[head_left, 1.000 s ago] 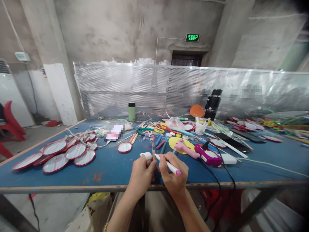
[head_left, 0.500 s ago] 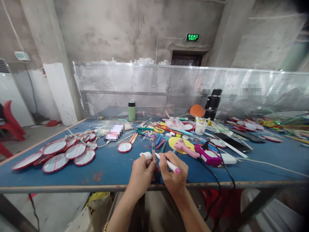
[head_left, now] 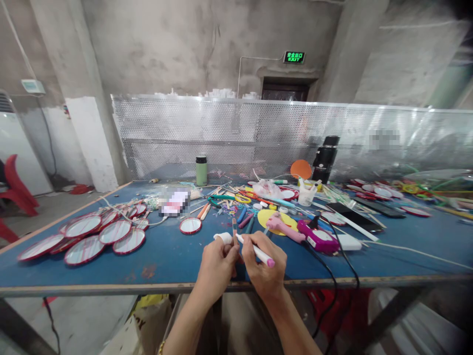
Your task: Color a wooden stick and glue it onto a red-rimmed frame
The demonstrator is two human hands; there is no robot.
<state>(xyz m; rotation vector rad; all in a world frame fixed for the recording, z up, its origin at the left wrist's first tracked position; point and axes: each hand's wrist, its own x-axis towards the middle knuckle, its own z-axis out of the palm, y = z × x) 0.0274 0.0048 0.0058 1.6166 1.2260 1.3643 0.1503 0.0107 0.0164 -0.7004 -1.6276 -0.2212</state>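
At the near edge of the blue table (head_left: pixel 166 256), my left hand (head_left: pixel 217 266) is closed on a thin wooden stick (head_left: pixel 234 230) that stands upright. A white cap (head_left: pixel 223 238) pokes out beside the left fingers. My right hand (head_left: pixel 263 268) grips a white marker (head_left: pixel 255 251) with a pink end. The marker's tip touches the stick near its middle.
Red-rimmed round discs (head_left: pixel 99 231) lie in a heap at the left. A pink and purple glue gun (head_left: pixel 314 236) with a black cord sits right of my hands. Sticks, scissors, a green bottle (head_left: pixel 201 171) and a perforated metal screen (head_left: pixel 258 138) fill the back.
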